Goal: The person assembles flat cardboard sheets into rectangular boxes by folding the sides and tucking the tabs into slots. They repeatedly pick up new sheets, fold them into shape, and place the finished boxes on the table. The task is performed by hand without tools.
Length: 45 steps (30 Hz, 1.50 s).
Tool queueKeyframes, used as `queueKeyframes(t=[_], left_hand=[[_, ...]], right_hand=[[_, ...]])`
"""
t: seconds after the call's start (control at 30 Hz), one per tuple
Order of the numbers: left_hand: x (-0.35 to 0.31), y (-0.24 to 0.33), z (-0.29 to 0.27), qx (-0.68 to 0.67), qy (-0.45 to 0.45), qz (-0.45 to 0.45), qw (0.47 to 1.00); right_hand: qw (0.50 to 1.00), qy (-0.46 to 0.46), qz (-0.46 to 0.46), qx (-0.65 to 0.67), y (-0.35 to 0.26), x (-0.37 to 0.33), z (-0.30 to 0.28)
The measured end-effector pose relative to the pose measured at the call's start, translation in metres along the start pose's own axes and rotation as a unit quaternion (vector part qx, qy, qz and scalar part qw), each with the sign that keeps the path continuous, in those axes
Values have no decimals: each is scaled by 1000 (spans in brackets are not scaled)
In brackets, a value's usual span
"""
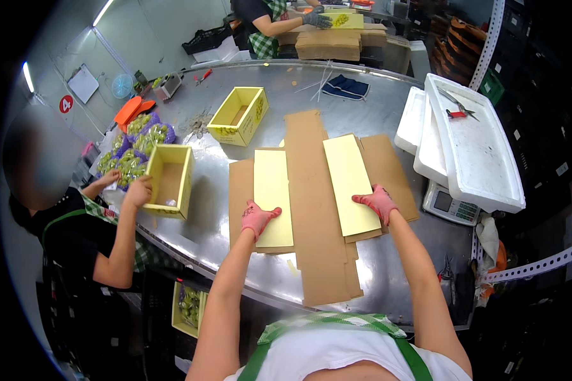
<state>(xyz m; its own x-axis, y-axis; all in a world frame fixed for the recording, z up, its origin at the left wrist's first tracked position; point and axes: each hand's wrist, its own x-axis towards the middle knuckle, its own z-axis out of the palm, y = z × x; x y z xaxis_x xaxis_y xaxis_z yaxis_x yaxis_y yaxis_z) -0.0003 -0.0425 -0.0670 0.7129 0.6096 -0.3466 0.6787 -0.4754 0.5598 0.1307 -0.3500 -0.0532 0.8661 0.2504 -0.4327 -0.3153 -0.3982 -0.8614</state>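
Left: co-worker's hand (140,190) at an open yellow carton (187,183). Left gloved hand (258,219), thumb spread, on the left yellow panel (272,184); grip cannot be told. Brown cardboard strip (313,203) between panels. Right gloved hand (377,203), thumb spread, on the right yellow panel (347,178); grip likewise undetermined.

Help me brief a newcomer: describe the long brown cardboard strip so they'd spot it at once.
On the metal table, the left hand touches one yellow panel, the right hand another. The long brown cardboard strip lies between those panels, pointing toward the apron. It outreaches both panels, and the brown cardboard outside them, at both ends.
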Motion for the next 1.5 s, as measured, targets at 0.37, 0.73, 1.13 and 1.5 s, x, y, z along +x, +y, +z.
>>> queueKeyframes(t=[0.37, 0.73, 1.13, 1.5], left_hand=[[-50, 78, 34, 346, -44, 237, 907], [-74, 27, -48, 239, -326, 556, 726], [-53, -12, -32, 165, -236, 609, 739], [-20, 42, -156, -266, -265, 389, 841]], right_hand=[[900, 120, -200, -368, -46, -34, 93], [775, -257, -483, -315, -17, -49, -6], [618, -310, -542, -478, -34, -16, -32], [850, -366, -373, -68, -136, -10, -66]])
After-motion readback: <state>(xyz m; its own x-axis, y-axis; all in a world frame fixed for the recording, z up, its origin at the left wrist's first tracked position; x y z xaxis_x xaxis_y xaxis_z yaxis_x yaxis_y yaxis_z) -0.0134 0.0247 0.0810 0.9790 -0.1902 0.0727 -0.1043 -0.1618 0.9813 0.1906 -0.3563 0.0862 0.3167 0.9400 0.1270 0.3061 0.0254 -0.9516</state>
